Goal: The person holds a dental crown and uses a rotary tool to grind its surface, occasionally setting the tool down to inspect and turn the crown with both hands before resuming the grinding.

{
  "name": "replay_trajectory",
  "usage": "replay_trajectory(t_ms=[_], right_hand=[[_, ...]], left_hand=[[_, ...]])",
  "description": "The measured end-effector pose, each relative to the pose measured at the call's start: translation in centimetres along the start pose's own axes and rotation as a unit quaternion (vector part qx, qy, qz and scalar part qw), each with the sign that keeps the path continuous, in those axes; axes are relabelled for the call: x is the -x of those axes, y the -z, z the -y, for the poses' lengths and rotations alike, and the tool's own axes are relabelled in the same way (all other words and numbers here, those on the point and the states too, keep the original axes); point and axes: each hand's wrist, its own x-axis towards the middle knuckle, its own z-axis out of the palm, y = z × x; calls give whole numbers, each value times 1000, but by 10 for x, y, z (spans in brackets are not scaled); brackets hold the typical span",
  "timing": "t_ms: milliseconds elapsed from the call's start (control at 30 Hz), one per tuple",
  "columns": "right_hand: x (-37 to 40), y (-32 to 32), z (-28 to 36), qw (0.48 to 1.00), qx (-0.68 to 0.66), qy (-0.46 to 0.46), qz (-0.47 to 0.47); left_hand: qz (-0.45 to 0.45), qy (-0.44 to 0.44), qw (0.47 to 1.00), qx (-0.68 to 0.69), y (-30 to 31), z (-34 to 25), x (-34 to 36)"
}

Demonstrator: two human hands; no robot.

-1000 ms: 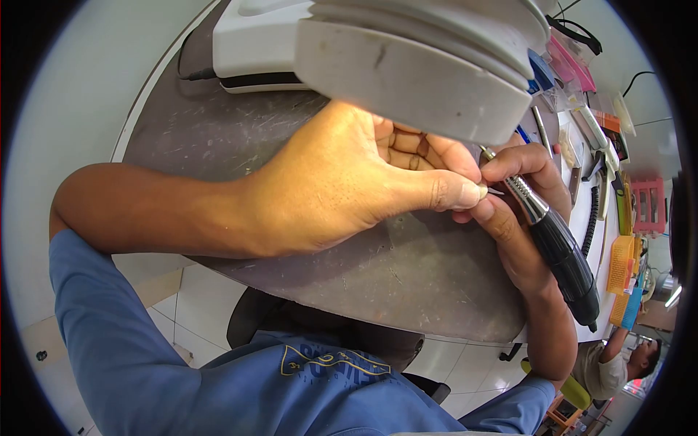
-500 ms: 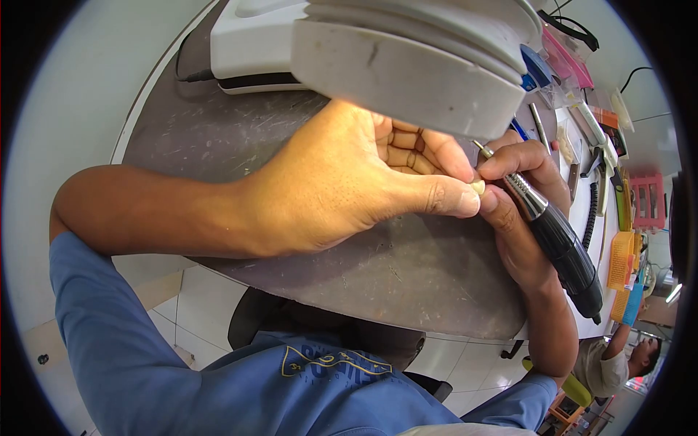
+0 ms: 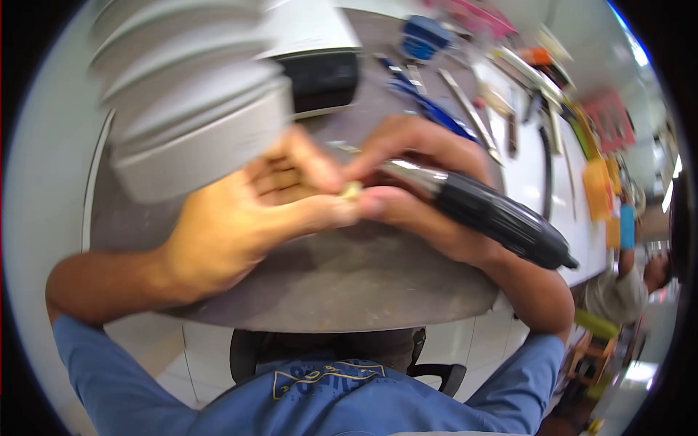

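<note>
A small cream-coloured piece (image 3: 352, 191) is pinched between the fingertips of my left hand (image 3: 254, 211), over the grey table (image 3: 363, 280). My right hand (image 3: 436, 196) touches the same piece with its thumb tip and forefinger. Cradled in my right hand lies a black and silver handpiece (image 3: 494, 214), its thin metal end pointing left past my forefinger. Motion blurs the hands, so the fine shape of the piece does not show.
A ribbed grey duct with a wide mouth (image 3: 203, 138) hangs at the upper left, close to my left hand. Behind it is a white and black device (image 3: 320, 73). Blue-handled tools (image 3: 436, 112) and a metal rod (image 3: 469, 112) lie beyond my right hand. Another person (image 3: 618, 294) is at the far right.
The view has shifted, so the duct now appears further left and more tools show. Both hands appear further left, still together at the cream piece, and the handpiece lies closer to level.
</note>
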Motion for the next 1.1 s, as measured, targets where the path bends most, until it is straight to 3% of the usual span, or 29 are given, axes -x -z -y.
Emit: replay_trajectory(t_ms=[33,133,433,667,733,867,967,1033,1100], right_hand=[[-1,0,-2,1000,4,18,-3],[0,3,4,1000,-19,-7,15],[6,0,-3,999,-43,31,-3],[7,-1,-3,993,-114,-1,13],[7,-2,-6,978,-207,-23,21],[6,-4,-4,980,-197,-16,22],[4,-6,-12,987,-163,5,16],[1,-6,-19,985,-155,68,24],[4,-4,-15,979,-203,17,33]], left_hand=[[3,6,999,48,-1,0,0],[48,-38,998,-3,2,1,-2],[26,-29,999,-27,4,1,0],[28,-12,998,-51,0,0,-5],[31,-16,998,-49,1,-1,-4],[30,-18,997,-64,2,0,-4],[27,-10,999,-21,-4,-2,-3],[50,-15,996,-74,3,-1,-4],[48,-11,998,-33,4,-1,-4]])
